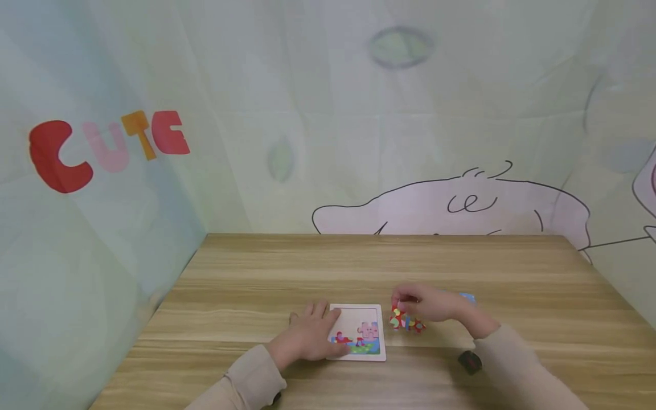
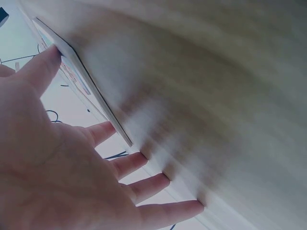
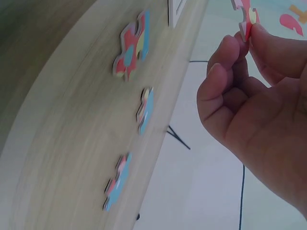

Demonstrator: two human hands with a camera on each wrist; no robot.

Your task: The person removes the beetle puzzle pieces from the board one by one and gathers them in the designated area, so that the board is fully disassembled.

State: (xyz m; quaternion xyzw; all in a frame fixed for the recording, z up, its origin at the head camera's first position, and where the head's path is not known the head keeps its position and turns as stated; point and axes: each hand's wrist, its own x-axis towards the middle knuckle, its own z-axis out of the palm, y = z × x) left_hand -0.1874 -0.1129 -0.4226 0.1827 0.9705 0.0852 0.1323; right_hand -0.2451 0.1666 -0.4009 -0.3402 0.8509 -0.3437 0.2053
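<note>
A square picture puzzle board (image 1: 359, 312) with a white rim lies on the table, with a pink puzzle piece (image 1: 369, 331) set in its right side. My left hand (image 1: 306, 336) rests at the board's left edge, fingers spread, thumb on its lower part; in the left wrist view the other fingertips (image 2: 187, 207) touch the table. Just right of the board, my right hand (image 1: 435, 306) pinches a red and yellow puzzle piece (image 3: 248, 20) between thumb and fingers, raised above the table. A loose red, yellow and blue puzzle piece (image 3: 130, 48) lies below it.
Two more loose pieces, a light blue one (image 3: 146, 111) and another blue one (image 3: 118, 181) with pink, lie on the wooden table (image 1: 287, 265). A small black object (image 1: 470, 362) is beside the right sleeve. A printed curtain (image 1: 246, 142) stands behind the table.
</note>
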